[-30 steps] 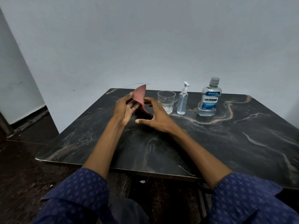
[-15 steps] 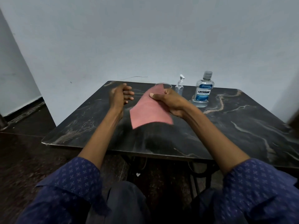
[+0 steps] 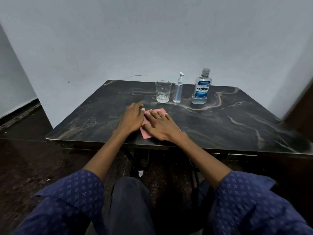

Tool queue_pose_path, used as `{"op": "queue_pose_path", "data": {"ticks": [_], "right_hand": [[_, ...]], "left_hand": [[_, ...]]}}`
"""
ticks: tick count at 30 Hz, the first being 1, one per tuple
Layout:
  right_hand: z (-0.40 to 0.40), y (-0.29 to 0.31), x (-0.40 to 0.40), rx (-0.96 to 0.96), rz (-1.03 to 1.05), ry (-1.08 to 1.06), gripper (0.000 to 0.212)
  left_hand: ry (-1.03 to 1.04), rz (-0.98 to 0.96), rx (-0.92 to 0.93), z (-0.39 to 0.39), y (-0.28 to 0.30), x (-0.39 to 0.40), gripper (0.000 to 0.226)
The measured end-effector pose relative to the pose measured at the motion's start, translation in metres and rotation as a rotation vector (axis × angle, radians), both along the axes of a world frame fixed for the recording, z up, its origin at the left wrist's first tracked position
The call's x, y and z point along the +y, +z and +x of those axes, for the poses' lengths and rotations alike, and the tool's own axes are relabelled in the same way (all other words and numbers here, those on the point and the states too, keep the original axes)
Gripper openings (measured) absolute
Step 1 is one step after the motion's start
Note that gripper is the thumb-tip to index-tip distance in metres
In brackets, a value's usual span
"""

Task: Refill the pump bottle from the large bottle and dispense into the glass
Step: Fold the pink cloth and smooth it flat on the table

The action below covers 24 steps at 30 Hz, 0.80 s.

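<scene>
A pale grey wall [image 3: 152, 39] is filling the upper half of the frame. Below it, a dark marble-patterned worktop [image 3: 228, 126] with pale veins is stretching across the middle. Two forearms in rolled blue patterned sleeves [image 3: 71, 200] are reaching up from the bottom of the frame. The right hand [image 3: 160, 127] is lying flat with straight, spread fingers, pressing down on a pink rectangular cloth [image 3: 147, 135] at the centre of the frame. The left hand [image 3: 133, 118] is resting just beside it on the cloth's left edge, fingers loosely bent and holding nothing. Above and to the right of the hands, three things are standing upright in a row near the worktop's far edge. Rightmost is a large clear mouthwash bottle [image 3: 201, 87] with a blue label and grey cap. Leftmost is a clear faceted drinking glass [image 3: 163, 91]. Between them, near the glass, a slim clear pump bottle [image 3: 178, 91] with a white pump top is standing.
</scene>
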State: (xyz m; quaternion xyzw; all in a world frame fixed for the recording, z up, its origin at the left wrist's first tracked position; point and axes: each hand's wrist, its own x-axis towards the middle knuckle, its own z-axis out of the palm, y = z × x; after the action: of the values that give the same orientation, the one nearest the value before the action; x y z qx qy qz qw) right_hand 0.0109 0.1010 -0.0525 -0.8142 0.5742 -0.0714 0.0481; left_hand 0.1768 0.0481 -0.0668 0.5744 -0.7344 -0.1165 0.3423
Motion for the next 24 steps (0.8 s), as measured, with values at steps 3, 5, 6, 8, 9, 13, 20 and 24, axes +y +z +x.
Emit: {"op": "queue_pose_path", "data": {"ticks": [3,5,6,8,9,13,20,24], "right_hand": [[0.002,0.004,-0.006,0.023,0.068,-0.028,0.068],[0.001,0.005,-0.008,0.021,0.095,-0.058,0.066],[-0.002,0.006,-0.008,0.017,0.102,-0.075,0.066],[-0.011,0.008,-0.008,0.011,0.110,-0.122,0.065],[-0.020,0.008,-0.009,0.013,0.107,-0.155,0.065],[-0.080,0.009,-0.013,0.006,0.096,-0.324,0.067],[-0.170,0.011,-0.006,-0.029,0.100,-0.592,0.069],[-0.129,0.013,0.000,0.002,0.097,-0.581,0.070]], "left_hand": [[-0.056,0.080,-0.102,-0.002,-0.003,-0.005,0.048],[-0.081,0.104,-0.161,-0.004,-0.006,-0.008,0.052],[-0.087,0.112,-0.177,-0.004,-0.007,-0.008,0.054],[-0.092,0.134,-0.204,-0.005,-0.005,-0.007,0.058],[-0.091,0.143,-0.212,-0.006,-0.005,-0.006,0.060],[-0.095,0.138,-0.225,-0.003,-0.004,-0.002,0.062],[-0.084,0.138,-0.218,-0.007,-0.004,-0.004,0.064],[-0.079,0.131,-0.183,-0.009,0.000,0.002,0.063]]}}
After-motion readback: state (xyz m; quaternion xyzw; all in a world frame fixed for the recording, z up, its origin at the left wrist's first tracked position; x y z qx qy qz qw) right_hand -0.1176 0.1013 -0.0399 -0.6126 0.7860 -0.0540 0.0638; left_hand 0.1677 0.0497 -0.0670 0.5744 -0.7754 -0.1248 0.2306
